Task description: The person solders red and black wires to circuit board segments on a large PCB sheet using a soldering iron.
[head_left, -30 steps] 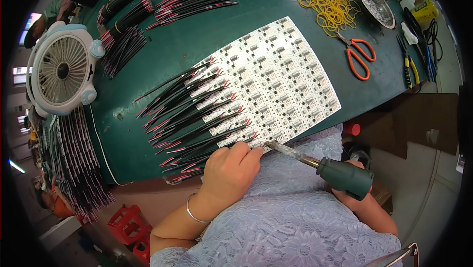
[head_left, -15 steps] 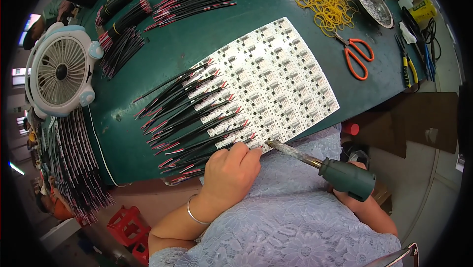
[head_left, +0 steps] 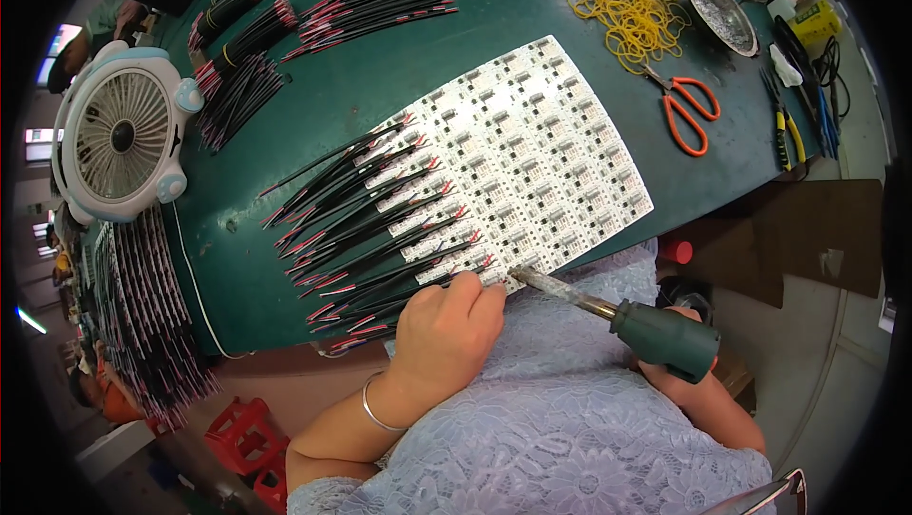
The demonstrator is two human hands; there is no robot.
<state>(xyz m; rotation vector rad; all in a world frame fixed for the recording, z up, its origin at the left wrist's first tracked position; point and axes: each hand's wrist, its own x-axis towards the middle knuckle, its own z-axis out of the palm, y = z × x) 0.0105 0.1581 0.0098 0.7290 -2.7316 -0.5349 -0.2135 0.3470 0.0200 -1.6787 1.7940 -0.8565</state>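
- Head view: left hand (head_left: 451, 325) at the near edge of the board sheet (head_left: 551, 154), fingers curled and bunched together. Fingertips hidden – can't tell whether they pinch a lead or just press down.
- Right hand (head_left: 670, 384) clamped around the dark green handle of a soldering iron (head_left: 665, 339); metal shaft points up-left toward the left hand.
- Iron's tip sits just right of the left fingers, at the sheet's near edge. Can't tell if it's actually touching.
- Sheet: white, rows of small components, lying ahead of the left hand and up-left of the right, tilted on the green table (head_left: 247, 268).
- Black leads (head_left: 351, 201) with red ends fan out from the sheet's left side, ahead and left of the left hand; nearest ones run right beside it.
- Farther ahead of the left hand: loose pile of similar wires (head_left: 380, 2), with banded bundles (head_left: 252, 35) to its left.
- Well left of the left hand: white-and-blue fan (head_left: 121, 135), hanging wire bunch (head_left: 152, 315) below it.
- Ahead of the right hand: orange-handled cutters (head_left: 672, 87), yellow rubber bands (head_left: 632, 16) beyond, metal dish (head_left: 750, 51) beside those.
- Ahead and right of the right hand: yellow-and-black pliers (head_left: 783, 125).
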